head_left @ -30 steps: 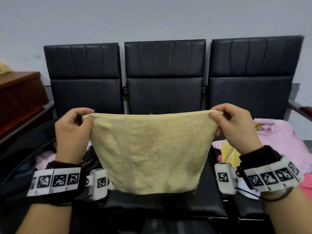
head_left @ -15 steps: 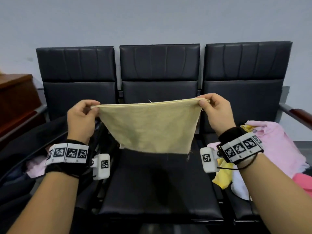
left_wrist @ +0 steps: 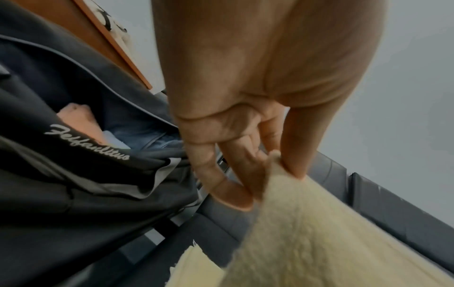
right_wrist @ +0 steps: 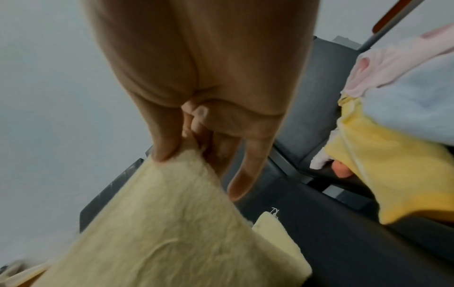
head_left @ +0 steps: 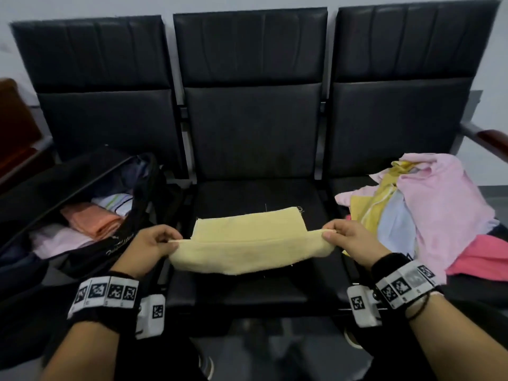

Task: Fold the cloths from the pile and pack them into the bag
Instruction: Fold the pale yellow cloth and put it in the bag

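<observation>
A pale yellow cloth (head_left: 248, 240) lies doubled over on the middle seat (head_left: 255, 195), its far part flat on the cushion and its near part held up. My left hand (head_left: 154, 244) pinches the left corner (left_wrist: 277, 165) between thumb and fingers. At the other end my right hand (head_left: 347, 237) pinches the right corner (right_wrist: 176, 155). The open black bag (head_left: 82, 215) sits on the left seat with folded cloths inside. The pile of cloths (head_left: 428, 210), pink, yellow and light blue, rests on the right seat.
Three black padded chairs stand in a row against a grey wall. A wooden armrest (head_left: 492, 138) sticks out at the right, and brown wooden furniture (head_left: 16, 138) stands at the far left. My legs and shoes show below the seat edge.
Both hands came down from chest height, laying the cloth's lower part on the middle seat and bringing the held edge toward me, so the cloth now lies doubled. The view tilted down.
</observation>
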### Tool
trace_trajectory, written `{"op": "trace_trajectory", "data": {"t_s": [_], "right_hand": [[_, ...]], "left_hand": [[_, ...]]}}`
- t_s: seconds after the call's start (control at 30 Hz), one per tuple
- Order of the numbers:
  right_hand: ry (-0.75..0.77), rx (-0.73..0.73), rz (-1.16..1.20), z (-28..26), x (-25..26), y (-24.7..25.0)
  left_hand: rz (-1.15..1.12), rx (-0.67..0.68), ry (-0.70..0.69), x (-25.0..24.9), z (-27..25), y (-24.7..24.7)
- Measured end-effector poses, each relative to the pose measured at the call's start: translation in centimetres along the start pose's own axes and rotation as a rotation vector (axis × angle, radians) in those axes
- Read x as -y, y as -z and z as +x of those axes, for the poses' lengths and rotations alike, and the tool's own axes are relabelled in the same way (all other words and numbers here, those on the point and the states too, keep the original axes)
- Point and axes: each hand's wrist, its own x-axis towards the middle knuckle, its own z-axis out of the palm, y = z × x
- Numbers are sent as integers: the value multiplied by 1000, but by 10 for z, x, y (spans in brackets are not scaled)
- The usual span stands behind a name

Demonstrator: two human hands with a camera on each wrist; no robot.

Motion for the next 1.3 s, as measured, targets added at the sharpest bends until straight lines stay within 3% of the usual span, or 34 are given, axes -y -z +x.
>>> {"op": "trace_trajectory", "data": {"t_s": [0.1, 0.23, 0.6, 1.07, 1.3], "right_hand": [[-36, 19, 64, -5, -13, -1], [-112, -111, 214, 2, -21, -6], [-174, -405, 167, 64, -44, -37], [-303, -426, -62, 140, -80, -39], [-448, -244, -324, 119, -103, -44]], "left_hand": [[-33, 47, 49, 12, -6, -5], [-61, 31, 78, 18, -2, -11], [45, -273, 143, 49, 46, -42], [106, -304, 285, 78, 122, -61], [152, -300, 430, 98, 106, -81]]}}
